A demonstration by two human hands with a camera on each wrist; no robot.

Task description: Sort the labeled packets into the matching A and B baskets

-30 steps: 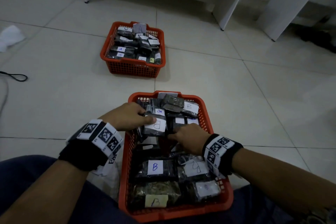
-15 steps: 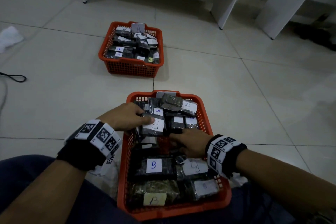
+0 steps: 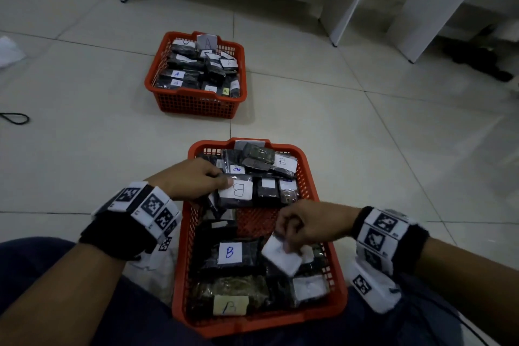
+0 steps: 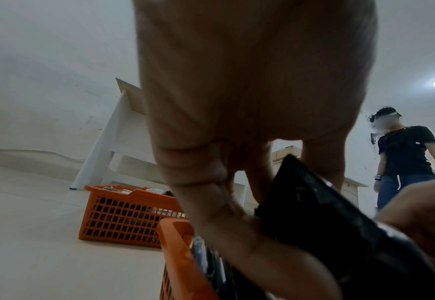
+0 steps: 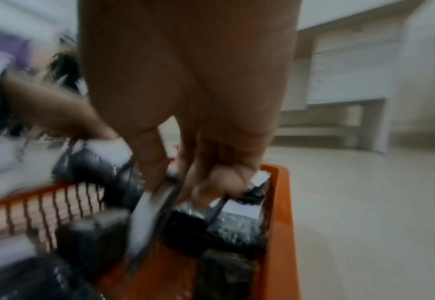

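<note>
Centrally, the left hand (image 3: 193,178) grips a "B" packet (image 3: 237,190); lower right, the right hand (image 3: 310,223) pinches a white-labelled packet (image 3: 282,257) whose writing is unreadable.

Left hand (image 4: 236,121) filled upper frame, thumb & fingers (image 4: 259,182) pinching a black flat plastic packet (image 4: 313,213), tilted. Orange plastic mesh basket (image 4: 177,253) directly below; second orange mesh basket (image 4: 124,219) farther off on pale tiled floor (image 4: 44,233). Standing person in black T-shirt (image 4: 403,152) at right, white desk frame (image 4: 108,142) behind.
</note>
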